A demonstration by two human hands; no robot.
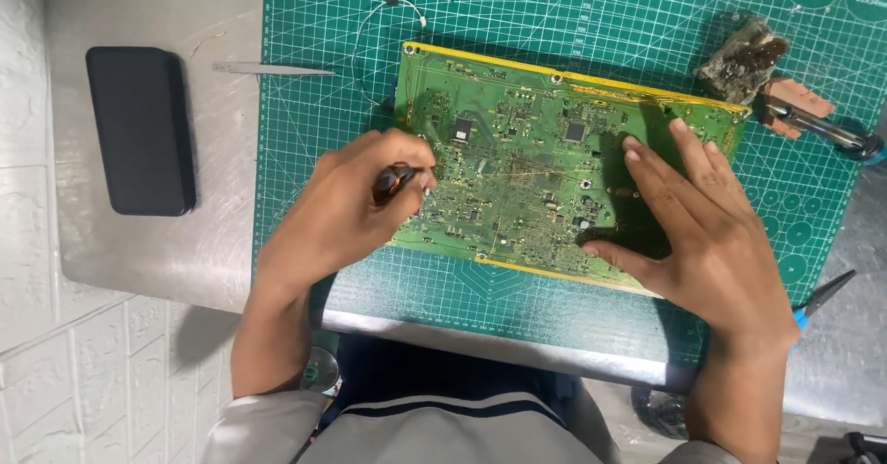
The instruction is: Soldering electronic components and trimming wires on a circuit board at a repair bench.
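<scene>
Head view: left hand (356, 207) pinches dark tool (392, 182), perhaps screwdriver; right hand (702, 233) spread on circuit board (527, 164).

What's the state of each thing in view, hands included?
Left hand: closed on a dark tool, tip on the board.
Right hand: open, fingers flat on the circuit board.
Circuit board: flat on the cutting mat.
Tweezers: lying unused.
Soldering iron: parked, untouched.
Black case: shut, flat.

It was an electronics repair workshop. A green gridded cutting mat (388, 57) covered the grey metal bench (139, 251). A large green circuit board (517, 150), slim steel tweezers (273, 70) and a soldering iron (813, 124) lay there.
</scene>
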